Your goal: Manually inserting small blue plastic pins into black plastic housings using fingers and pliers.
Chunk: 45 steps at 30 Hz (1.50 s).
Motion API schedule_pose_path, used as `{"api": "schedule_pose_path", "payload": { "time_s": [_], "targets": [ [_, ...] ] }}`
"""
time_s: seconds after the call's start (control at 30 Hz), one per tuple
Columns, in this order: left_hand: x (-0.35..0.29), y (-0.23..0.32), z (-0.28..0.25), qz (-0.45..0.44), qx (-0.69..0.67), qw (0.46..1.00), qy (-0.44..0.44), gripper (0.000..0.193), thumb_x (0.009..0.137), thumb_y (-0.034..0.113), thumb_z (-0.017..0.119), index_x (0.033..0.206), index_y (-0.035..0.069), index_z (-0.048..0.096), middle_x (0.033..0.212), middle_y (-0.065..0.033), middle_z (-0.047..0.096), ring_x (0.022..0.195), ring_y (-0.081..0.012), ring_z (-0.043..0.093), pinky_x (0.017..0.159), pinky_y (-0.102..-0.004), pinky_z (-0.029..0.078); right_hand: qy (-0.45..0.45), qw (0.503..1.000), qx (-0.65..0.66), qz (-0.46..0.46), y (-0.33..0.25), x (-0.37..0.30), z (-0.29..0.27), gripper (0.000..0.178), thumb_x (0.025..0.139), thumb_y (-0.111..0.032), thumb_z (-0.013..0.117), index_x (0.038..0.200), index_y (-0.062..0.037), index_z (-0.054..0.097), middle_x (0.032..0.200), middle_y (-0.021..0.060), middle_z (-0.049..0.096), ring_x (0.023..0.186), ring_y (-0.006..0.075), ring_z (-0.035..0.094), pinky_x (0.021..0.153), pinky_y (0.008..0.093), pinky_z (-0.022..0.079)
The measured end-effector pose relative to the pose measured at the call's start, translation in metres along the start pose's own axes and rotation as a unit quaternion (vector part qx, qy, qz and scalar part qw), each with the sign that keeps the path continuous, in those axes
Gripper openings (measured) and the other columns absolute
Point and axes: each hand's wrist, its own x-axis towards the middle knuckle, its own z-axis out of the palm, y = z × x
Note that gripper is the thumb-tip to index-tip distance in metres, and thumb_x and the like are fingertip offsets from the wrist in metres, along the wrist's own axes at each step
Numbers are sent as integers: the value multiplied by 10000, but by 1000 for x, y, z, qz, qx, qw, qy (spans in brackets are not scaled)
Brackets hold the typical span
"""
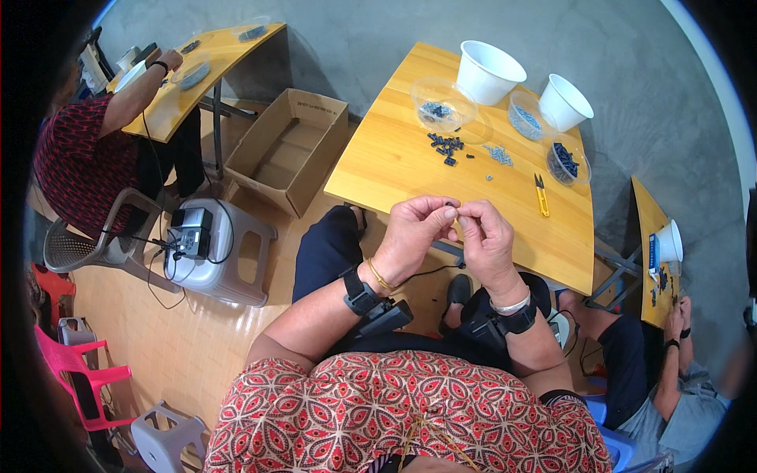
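Just above the near edge of the wooden table (378, 162), both my hands meet with fingertips nearly touching. My left hand (412, 235) is closed in a pinch on a small black part (450, 205), whose exact kind is too small to tell. Close beside it, my right hand (487, 240) is also pinched shut, and its fingers hide whatever is between them. Beyond my hands lie a loose pile of small black parts (448, 148) and a scatter of small grey pieces (498, 154). Yellow-handled thread snips (541, 195) lie to the right.
Clear tubs (443, 104) of small parts and white buckets (489, 72) stand toward the table's far side. An open cardboard box (288, 150) is on the floor at left, near a grey stool (225, 244) carrying a black device. People work at tables on both sides.
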Motion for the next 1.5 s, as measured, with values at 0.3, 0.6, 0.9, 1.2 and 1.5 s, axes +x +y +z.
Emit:
{"api": "schedule_pose_path", "payload": {
  "time_s": [0.3,0.6,0.9,1.2,1.5],
  "targets": [
    [1,-5,1,63,75,995,-16,165,856,28,532,1002,-13,595,871,-66,619,674,-113,589,628,-218,510,14,999,35,22,3,1,-7,42,805,23,540,825,-14,543,719,82,552,645,185,564,575,271,444],
    [3,-7,-2,113,248,962,9,130,820,12,571,937,-17,619,764,-59,594,570,-92,565,524,-211,467,-31,999,30,-11,4,13,-16,62,794,41,540,825,-11,548,721,100,547,647,209,557,575,274,437],
    [4,-10,-5,165,409,898,15,116,783,15,609,896,-4,629,725,-79,585,582,-133,551,526,-245,438,-79,996,9,-34,7,13,-14,90,762,68,529,816,-4,542,760,133,548,690,282,566,601,320,455],
    [3,-10,-4,189,466,864,16,61,768,11,624,827,-6,620,660,-61,590,570,-100,546,514,-237,433,-110,988,-57,-96,6,14,-14,166,656,102,515,790,3,516,752,151,522,737,331,520,645,377,438],
    [0,-10,-5,186,480,857,23,52,750,34,637,787,-3,628,668,-115,623,573,-145,578,530,-267,446,-132,984,-73,-99,6,11,-13,139,643,80,539,757,3,516,727,149,520,725,334,516,632,382,437]
  ]
}}
